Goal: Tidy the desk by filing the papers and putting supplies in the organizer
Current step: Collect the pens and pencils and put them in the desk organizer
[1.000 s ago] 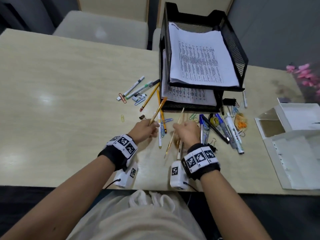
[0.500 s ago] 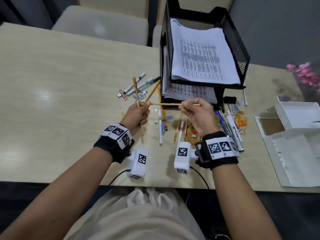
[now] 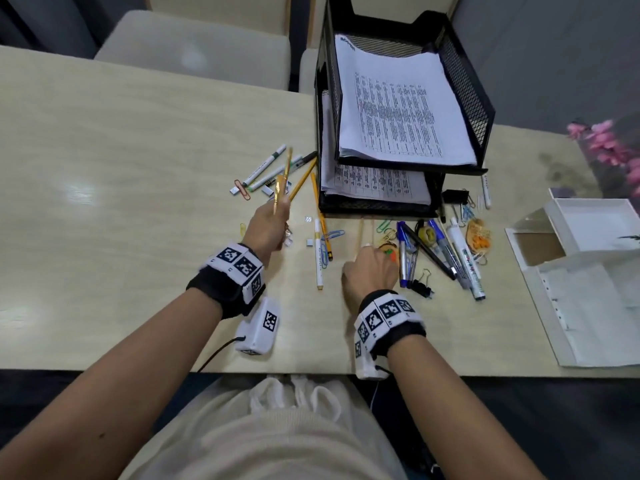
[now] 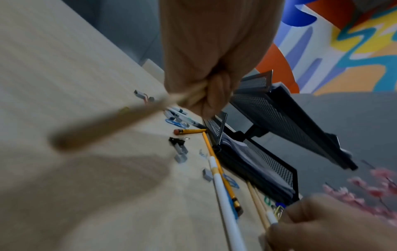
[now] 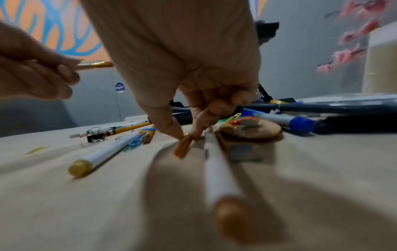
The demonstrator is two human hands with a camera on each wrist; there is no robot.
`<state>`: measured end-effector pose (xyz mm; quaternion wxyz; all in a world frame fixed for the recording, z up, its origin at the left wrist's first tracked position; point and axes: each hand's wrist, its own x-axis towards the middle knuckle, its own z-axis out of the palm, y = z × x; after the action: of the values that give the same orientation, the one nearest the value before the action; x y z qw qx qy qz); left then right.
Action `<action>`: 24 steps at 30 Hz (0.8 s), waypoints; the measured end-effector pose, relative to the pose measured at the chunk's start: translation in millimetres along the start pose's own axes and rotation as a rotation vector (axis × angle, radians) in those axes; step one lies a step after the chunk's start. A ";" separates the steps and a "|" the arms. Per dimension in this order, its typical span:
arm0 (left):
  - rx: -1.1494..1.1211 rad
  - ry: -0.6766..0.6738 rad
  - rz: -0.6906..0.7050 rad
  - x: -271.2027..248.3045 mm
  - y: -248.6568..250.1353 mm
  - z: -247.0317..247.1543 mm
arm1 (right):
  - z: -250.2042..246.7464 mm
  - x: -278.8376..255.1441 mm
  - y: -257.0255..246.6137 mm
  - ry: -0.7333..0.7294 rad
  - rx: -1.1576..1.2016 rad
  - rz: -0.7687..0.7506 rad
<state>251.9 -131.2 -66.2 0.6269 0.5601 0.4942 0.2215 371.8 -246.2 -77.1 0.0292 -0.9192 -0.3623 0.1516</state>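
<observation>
My left hand [image 3: 268,225] is raised over the desk, its fist closed round two wooden paintbrushes [image 3: 283,174] that point up and away; their handles show blurred in the left wrist view [image 4: 103,130]. My right hand [image 3: 372,261] is down on the desk in front of the black mesh paper tray [image 3: 464,81]. In the right wrist view its thumb and forefinger [image 5: 189,134] pinch the gold-ferruled end of another paintbrush [image 5: 182,147] lying there. Printed papers [image 3: 391,109] fill both tray tiers.
Pens, markers, pencils and clips lie scattered: a gold-capped white marker [image 3: 318,258] between my hands, blue pens and markers [image 3: 436,251] to the right, more pens [image 3: 266,168] at the back left. A white open box [image 3: 588,220] and pink flowers [image 3: 609,143] are far right.
The brush my right hand held level at the left hand is now in the left fist with the first one. The right hand has dropped to the desk and pinches another brush.
</observation>
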 end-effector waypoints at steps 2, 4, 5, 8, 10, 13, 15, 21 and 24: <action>0.161 -0.007 0.040 -3.8 -4.6 -0.3 | 0.7 -0.4 -2.5 -0.001 -0.005 0.021; 0.319 -0.008 0.099 -8.8 -5.7 3.0 | -5.1 -0.7 -2.1 -0.019 0.034 0.039; 0.378 -0.018 0.147 -11.9 -4.4 5.2 | -11.1 -0.8 -0.4 -0.023 0.081 0.037; 0.440 -0.111 0.324 -19.2 4.5 13.9 | -39.7 -2.4 7.0 0.005 0.267 0.017; 0.496 -0.158 0.399 -18.2 9.8 21.5 | -53.8 1.0 12.8 0.076 0.316 0.002; 0.512 -0.221 0.406 -14.8 12.7 31.6 | -51.8 2.0 11.5 0.033 0.268 -0.008; 0.529 -0.239 0.403 -13.7 10.3 34.7 | -36.4 -2.6 5.1 -0.068 0.171 -0.016; 0.612 -0.277 0.399 -14.4 6.3 26.6 | -5.8 -12.6 3.9 -0.113 0.011 -0.049; 0.697 -0.307 0.464 -13.2 5.9 21.4 | -21.9 -18.6 15.2 -0.130 0.230 -0.025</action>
<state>266.6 -150.9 -58.3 0.4006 0.8603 0.3020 0.0910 375.5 -268.7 -54.0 0.1125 -0.8935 -0.3550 0.2511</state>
